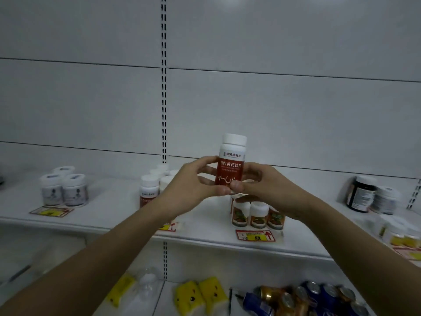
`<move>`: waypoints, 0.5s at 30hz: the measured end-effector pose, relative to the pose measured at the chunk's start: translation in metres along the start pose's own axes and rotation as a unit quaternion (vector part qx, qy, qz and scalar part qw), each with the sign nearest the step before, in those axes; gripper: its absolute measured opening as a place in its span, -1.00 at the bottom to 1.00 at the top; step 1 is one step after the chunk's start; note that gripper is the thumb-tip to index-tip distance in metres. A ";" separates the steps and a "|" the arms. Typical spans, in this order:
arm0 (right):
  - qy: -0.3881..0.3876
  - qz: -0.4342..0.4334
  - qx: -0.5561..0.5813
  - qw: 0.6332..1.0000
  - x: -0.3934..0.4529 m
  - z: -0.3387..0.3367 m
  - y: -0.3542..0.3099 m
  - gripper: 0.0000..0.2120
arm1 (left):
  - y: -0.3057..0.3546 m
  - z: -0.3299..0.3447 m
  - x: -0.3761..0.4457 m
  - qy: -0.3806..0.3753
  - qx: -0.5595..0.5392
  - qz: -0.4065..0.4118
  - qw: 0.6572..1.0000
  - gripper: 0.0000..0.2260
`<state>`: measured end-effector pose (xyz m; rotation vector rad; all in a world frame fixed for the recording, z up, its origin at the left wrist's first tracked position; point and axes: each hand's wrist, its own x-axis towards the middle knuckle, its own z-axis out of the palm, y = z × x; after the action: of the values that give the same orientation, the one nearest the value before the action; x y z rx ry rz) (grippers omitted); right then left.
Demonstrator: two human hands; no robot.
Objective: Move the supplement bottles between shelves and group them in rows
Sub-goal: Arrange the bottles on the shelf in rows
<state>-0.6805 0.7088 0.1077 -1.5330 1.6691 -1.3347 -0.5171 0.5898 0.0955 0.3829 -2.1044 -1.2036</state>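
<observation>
White slotted-upright shelving ahead, blank back panels, one shelf (109, 201) at hand height carrying the stock. I've got a red-label bottle (231, 164) held upright in front of that shelf, above it, not resting on anything. My left hand (193, 181) wraps the left side, fingers (206, 180) curled behind and across the lower label; my right hand (262, 183) pinches the bottom right edge, thumb on the front, other fingers behind. Both hands closed on it, top half of the bottle clear of both. Bottle: white screw cap, white shoulder band with small print, dark red label with white characters and a heartbeat-style line. Counts on the shelf: three white bottles (66, 188) grouped at left; a cluster with red labels (149, 190) behind my left wrist, partly hidden, can't count them; three visible brown-label bottles (258, 215) under my right hand; one dark jar (361, 193) with a pale bottle beside it at right. Far-right group too blurred to count. Lower shelf: three yellow packs (200, 297), a pile of cans (305, 297).
</observation>
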 end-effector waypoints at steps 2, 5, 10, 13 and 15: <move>0.012 -0.005 -0.050 0.999 -0.015 -0.001 -0.010 -0.60 | 0.005 0.007 -0.022 0.006 -0.007 -0.007 1.000 -0.41; 0.058 -0.043 -0.048 0.996 -0.030 -0.005 -0.035 -0.60 | 0.012 0.012 -0.054 0.012 0.005 -0.014 1.000 -0.42; 0.066 -0.095 -0.077 0.990 -0.036 0.011 -0.066 -0.79 | 0.022 0.001 -0.087 0.019 0.036 -0.022 0.999 -0.40; 0.061 -0.100 -0.089 0.989 -0.030 0.024 -0.074 -0.84 | 0.021 -0.017 -0.092 0.021 0.043 -0.013 0.999 -0.39; 0.048 -0.097 -0.098 0.989 -0.024 0.030 -0.078 -0.82 | 0.016 -0.028 -0.088 0.017 0.044 -0.009 0.999 -0.40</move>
<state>-0.6146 0.7315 0.1595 -1.8097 1.7923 -1.3957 -0.4327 0.6284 0.0830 0.4597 -2.1330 -1.1090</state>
